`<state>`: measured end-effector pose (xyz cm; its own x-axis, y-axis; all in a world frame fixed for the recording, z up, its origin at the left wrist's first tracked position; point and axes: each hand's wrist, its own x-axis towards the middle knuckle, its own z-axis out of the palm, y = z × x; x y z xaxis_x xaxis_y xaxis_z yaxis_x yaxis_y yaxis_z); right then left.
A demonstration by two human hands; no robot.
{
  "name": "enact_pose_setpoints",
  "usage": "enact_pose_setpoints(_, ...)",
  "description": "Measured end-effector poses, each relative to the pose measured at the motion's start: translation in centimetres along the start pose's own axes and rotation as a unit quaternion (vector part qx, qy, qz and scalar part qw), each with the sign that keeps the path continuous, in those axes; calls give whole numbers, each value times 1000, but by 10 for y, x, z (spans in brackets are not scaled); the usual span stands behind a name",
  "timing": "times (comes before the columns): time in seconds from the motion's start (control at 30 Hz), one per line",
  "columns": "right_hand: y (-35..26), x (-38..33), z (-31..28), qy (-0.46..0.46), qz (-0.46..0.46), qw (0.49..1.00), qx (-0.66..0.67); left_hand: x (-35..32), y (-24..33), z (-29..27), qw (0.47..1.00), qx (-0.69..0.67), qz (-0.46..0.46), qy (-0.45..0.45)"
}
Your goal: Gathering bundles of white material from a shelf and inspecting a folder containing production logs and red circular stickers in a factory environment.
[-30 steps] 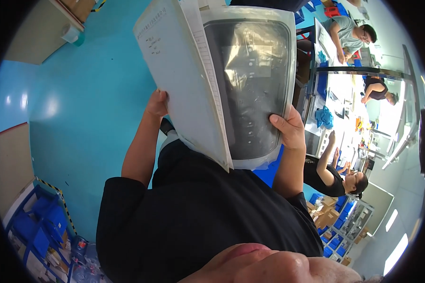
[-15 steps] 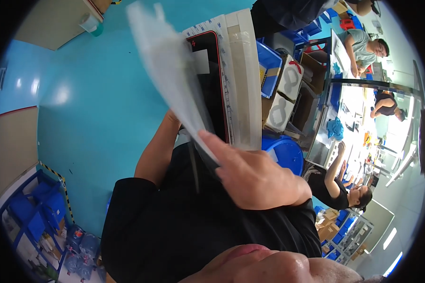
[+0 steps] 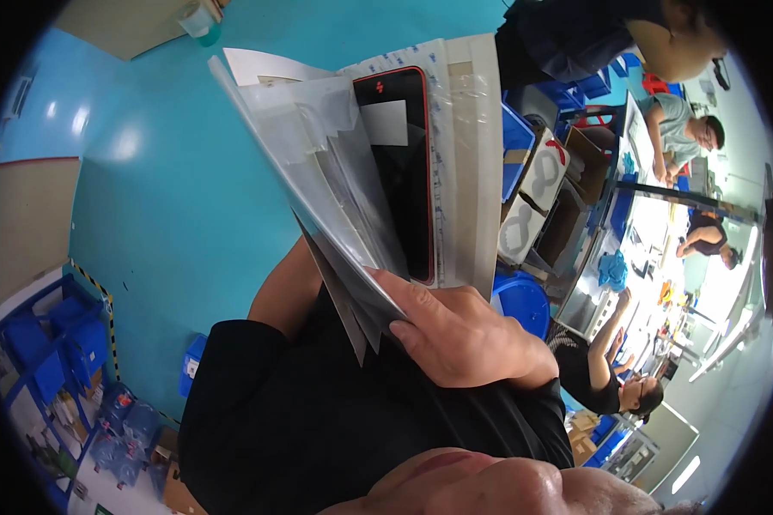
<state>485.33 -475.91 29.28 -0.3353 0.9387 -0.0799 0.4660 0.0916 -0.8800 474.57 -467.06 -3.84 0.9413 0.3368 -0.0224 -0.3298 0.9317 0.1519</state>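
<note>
My right hand (image 3: 464, 339) pinches the lower edge of several thin plastic sheets (image 3: 318, 146), thumb on the near side. These sheets are translucent and fan out to the left. Behind them stands a flat black panel (image 3: 404, 189) with a red border and a white label (image 3: 384, 123). Blue-printed white backing (image 3: 438, 163) shows along the panel's right side, and a wide cream-coloured sheet or board (image 3: 477, 172) lies behind that. A darker stiff sheet (image 3: 331, 287) hangs at the lower left. My left forearm (image 3: 288, 287) reaches up behind the stack, which hides the left hand.
Right of the stack are blue bins (image 3: 515, 142), white boxes (image 3: 545, 172) and a round blue lid (image 3: 524, 302). A co-worker in dark clothes (image 3: 567, 39) stands close at the upper right. Others sit along a bright workbench (image 3: 648, 232). A blue rack (image 3: 47, 343) stands lower left.
The plastic sheets, blurred before, have come to rest fanned open to the left, showing a white sheet's corner behind them. The stack appears slightly lower and further right.
</note>
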Motion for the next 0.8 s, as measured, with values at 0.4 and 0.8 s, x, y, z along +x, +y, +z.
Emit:
enact_pose_setpoints(0.4,16,-2,-25,42,68,997,1,22,56,14,999,-32,37,-16)
enact_pose_setpoints(0.8,113,-34,-58,372,181,859,303,-12,97,47,976,139,57,157)
